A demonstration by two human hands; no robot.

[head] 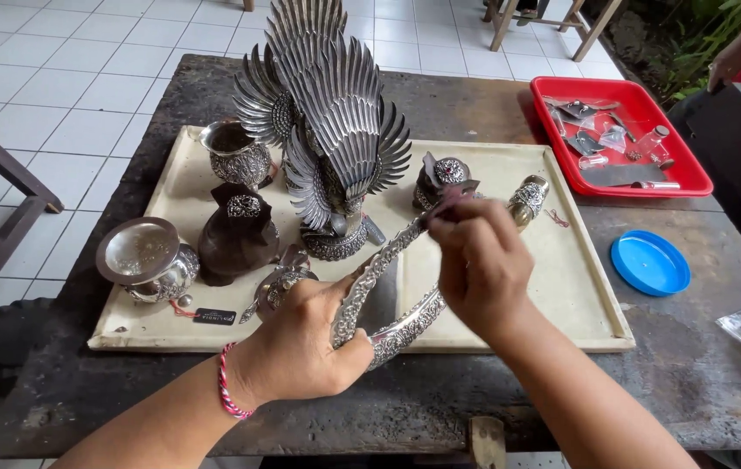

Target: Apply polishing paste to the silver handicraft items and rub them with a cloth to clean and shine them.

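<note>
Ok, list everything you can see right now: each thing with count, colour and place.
Winged bird sculpture: one, silver, back centre of tray.
Engraved curved sheath: one, silver, held over tray front.
Cups: two, silver, tray left.
Dark stand with ornament: one, brown, tray left-centre.
Small lidded box: one, silver with red stone, tray back right.
Flat tray: one, cream, on table.
Red tray: one, holding small glass and metal bits, back right.
Round lid: one, blue, right of cream tray.
Table: one, dark, worn.
Left hand: grips sheath; red bracelet.
Right hand: fingers pinch something small over the sheath.
</note>
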